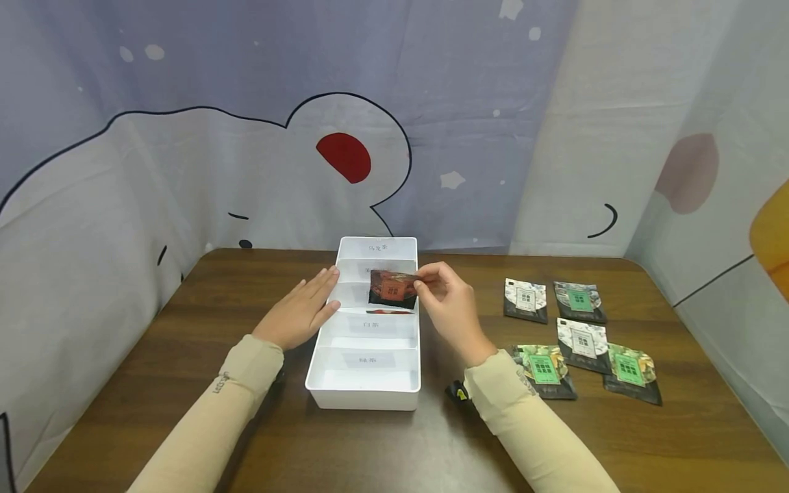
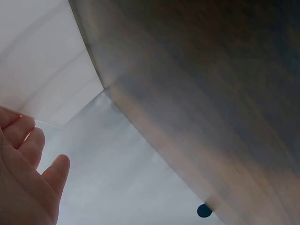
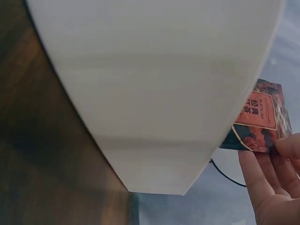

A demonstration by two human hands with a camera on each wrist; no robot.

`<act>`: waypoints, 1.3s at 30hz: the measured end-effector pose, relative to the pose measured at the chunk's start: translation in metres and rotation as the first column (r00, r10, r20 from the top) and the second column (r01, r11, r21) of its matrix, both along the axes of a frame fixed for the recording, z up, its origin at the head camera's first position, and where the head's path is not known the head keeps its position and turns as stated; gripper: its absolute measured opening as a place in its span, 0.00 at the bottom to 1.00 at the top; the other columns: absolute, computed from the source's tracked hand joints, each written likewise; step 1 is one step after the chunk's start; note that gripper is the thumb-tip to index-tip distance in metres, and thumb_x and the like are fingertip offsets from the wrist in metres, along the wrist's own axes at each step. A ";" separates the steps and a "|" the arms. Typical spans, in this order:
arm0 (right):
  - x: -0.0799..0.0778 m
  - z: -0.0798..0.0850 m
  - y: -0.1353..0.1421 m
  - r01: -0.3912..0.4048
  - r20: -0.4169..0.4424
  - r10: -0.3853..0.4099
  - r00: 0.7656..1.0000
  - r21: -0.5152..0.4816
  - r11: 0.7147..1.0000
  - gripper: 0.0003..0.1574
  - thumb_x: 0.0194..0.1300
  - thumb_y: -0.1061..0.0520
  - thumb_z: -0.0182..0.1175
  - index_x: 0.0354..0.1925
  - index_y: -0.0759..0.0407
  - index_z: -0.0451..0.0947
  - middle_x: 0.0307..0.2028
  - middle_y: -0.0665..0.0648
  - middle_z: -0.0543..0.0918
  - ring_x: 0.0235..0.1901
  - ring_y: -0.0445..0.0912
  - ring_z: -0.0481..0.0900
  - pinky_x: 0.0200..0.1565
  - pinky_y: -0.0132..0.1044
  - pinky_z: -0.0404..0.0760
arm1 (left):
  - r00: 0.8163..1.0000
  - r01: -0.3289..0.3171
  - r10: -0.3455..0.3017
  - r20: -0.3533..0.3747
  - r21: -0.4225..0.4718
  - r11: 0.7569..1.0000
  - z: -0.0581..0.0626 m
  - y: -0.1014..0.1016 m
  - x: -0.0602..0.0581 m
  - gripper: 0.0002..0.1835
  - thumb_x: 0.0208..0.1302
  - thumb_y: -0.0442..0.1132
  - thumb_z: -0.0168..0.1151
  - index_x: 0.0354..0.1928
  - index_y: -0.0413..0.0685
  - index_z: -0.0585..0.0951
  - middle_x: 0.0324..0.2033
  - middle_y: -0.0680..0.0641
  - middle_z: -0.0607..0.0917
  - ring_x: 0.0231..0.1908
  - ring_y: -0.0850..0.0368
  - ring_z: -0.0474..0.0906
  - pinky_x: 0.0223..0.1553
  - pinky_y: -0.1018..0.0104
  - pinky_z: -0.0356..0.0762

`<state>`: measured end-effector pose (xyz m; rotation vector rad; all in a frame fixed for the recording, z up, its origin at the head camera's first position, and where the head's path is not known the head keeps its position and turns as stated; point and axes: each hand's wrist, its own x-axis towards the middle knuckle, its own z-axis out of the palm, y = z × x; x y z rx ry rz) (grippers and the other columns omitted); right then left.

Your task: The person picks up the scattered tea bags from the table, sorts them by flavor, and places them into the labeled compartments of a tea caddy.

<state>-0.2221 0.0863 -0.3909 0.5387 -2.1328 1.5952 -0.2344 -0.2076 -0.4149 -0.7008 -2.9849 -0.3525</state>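
Observation:
A red and black tea sachet, marked BLACK TEA in the right wrist view, is pinched at its right edge by my right hand. It hangs over the middle compartments of a long white divided box. Below it, a strip of another red packet shows inside one compartment. My left hand rests on the box's left rim with straight fingers. In the left wrist view its fingertips touch the box's side wall. Labels with characters mark the compartments.
On the wooden table's right side lie several tea sachets: white-and-black ones, green-and-black ones and one with a teal label. A small black object lies by my right sleeve. A patterned cloth hangs behind the table.

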 end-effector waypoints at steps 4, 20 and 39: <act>0.000 -0.006 0.000 -0.009 0.001 0.009 1.000 0.043 0.999 0.07 0.66 0.70 0.64 0.42 0.65 0.81 0.37 0.60 0.87 0.38 0.52 0.87 0.41 0.37 0.87 | 1.000 0.002 -0.002 0.005 0.004 1.000 0.001 0.000 0.000 0.38 0.80 0.60 0.37 0.81 0.45 0.48 0.80 0.47 0.50 0.79 0.48 0.45 0.77 0.47 0.45; 0.006 -0.016 0.010 -0.034 -0.021 0.042 0.999 0.294 0.955 0.06 0.63 0.69 0.65 0.38 0.61 0.83 0.37 0.56 0.87 0.36 0.47 0.85 0.38 0.40 0.87 | 1.000 0.004 -0.004 0.001 0.017 1.000 -0.001 0.000 0.000 0.38 0.81 0.59 0.36 0.81 0.44 0.48 0.80 0.46 0.50 0.79 0.48 0.45 0.77 0.46 0.46; 0.006 -0.009 0.027 -0.052 -0.002 0.055 0.998 0.327 0.943 0.06 0.64 0.68 0.65 0.40 0.63 0.84 0.36 0.55 0.86 0.37 0.46 0.84 0.40 0.37 0.87 | 1.000 0.008 -0.007 -0.011 0.025 1.000 -0.001 0.000 0.000 0.38 0.81 0.58 0.36 0.81 0.42 0.49 0.80 0.45 0.51 0.79 0.46 0.47 0.77 0.45 0.47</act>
